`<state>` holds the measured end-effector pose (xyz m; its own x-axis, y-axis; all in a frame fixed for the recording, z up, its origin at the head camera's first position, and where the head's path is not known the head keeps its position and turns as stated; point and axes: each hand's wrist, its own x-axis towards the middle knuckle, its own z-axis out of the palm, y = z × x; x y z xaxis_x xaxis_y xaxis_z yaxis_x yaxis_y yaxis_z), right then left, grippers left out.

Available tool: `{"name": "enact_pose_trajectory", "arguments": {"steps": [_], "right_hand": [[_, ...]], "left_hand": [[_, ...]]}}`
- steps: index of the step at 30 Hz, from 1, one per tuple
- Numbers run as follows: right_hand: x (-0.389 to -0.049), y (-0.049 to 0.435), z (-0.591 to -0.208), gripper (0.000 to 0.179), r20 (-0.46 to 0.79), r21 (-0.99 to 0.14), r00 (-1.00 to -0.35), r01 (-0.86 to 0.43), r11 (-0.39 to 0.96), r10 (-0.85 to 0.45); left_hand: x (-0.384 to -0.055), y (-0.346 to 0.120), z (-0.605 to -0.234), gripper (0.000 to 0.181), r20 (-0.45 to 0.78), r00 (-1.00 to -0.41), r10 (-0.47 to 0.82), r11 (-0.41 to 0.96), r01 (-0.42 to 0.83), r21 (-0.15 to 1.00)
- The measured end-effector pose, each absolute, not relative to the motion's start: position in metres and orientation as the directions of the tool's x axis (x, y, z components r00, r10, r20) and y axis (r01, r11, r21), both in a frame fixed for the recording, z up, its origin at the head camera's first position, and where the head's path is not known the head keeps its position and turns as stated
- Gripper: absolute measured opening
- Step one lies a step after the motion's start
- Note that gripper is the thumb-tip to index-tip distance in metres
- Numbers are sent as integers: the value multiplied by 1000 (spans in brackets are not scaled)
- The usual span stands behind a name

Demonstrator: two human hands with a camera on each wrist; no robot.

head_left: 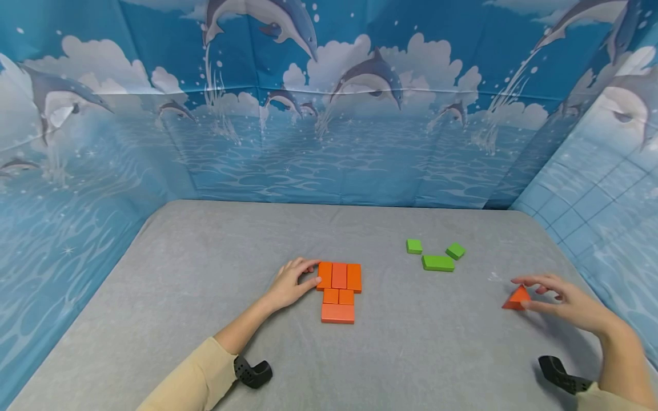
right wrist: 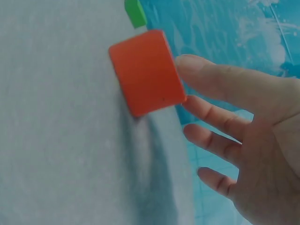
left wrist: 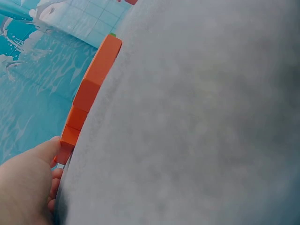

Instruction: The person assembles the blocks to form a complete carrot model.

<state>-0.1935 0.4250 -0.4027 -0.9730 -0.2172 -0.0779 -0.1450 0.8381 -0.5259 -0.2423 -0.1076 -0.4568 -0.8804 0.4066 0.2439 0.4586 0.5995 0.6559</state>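
Observation:
In the head view, a flat arrangement of several orange blocks point(head_left: 339, 276) lies mid-table, three upright oblongs above two small blocks and one wider block point(head_left: 337, 313). My left hand point(head_left: 292, 284) rests beside it, with thumb and index finger touching the upper-left block point(head_left: 325, 275); the left wrist view shows the thumb against the orange row point(left wrist: 96, 86). Far to the right, my right hand point(head_left: 570, 302) pinches an orange triangular block point(head_left: 517, 299) between thumb and index finger. One rectangular face of that block point(right wrist: 147, 72) fills the right wrist view's middle; the index fingertip is hidden there.
Three green blocks lie behind and between the hands: a small one point(head_left: 413, 246), a tilted one point(head_left: 455, 251) and a longer one point(head_left: 438, 263). Grey cloth covers the table point(head_left: 411, 354). A dolphin-print curtain point(head_left: 339, 160) encloses the back and sides.

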Motion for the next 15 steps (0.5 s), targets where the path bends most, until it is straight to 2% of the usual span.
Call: {"name": "enact_pose_trajectory", "arguments": {"steps": [4,8,15], "right_hand": [[-196,428,-410,53,-101,-501,-976,-115,858,-190],[-197,429,-414,51,-110,-523,-978,-93,847,-175],[-199,429,-415,48,-86,-549,-984,-85,831,-158]], "left_hand": [[-243,-108,-458,43,235,-884,403,604,450,658],[-244,-108,-460,44,236,-882,408,601,454,658],[-244,-110,-464,45,353,-834,425,550,547,631]]}}
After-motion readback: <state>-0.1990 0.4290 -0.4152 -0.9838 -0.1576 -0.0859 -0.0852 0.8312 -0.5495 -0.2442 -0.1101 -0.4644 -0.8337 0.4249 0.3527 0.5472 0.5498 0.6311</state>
